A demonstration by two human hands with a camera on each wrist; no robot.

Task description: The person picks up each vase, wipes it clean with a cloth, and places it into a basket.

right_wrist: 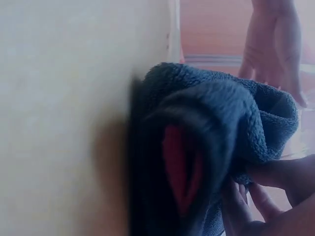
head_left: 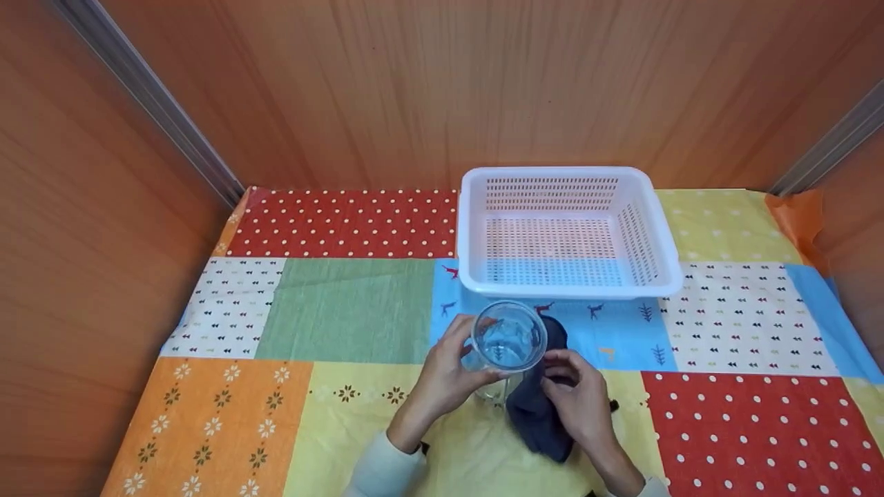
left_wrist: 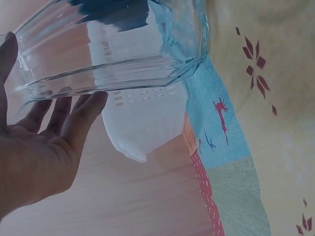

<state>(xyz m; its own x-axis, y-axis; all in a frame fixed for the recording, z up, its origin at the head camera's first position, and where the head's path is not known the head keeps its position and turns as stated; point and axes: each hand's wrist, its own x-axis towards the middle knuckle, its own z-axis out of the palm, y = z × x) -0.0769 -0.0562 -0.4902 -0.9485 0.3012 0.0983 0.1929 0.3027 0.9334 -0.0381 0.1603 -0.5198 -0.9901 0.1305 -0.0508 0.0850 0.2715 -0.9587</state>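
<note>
Glass (left_wrist: 133, 76): we lose its upper side past the left wrist view's top.
Cloth (right_wrist: 211, 101): blurred up close; the right wrist view's bottom crops it.
Red patch (right_wrist: 173, 157): we cannot identify it through the blur.
Left hand (left_wrist: 44, 157): cut at the left wrist view's left edge.
Right hand (right_wrist: 280, 206): cut at the right wrist view's right edge.

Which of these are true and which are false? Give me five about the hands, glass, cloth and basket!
1. The left hand holds the glass. True.
2. The basket is white. True.
3. The glass is inside the basket. False: it is held outside, on the near side.
4. The right hand holds the cloth. True.
5. The cloth is bright yellow. False: it is dark.
</note>
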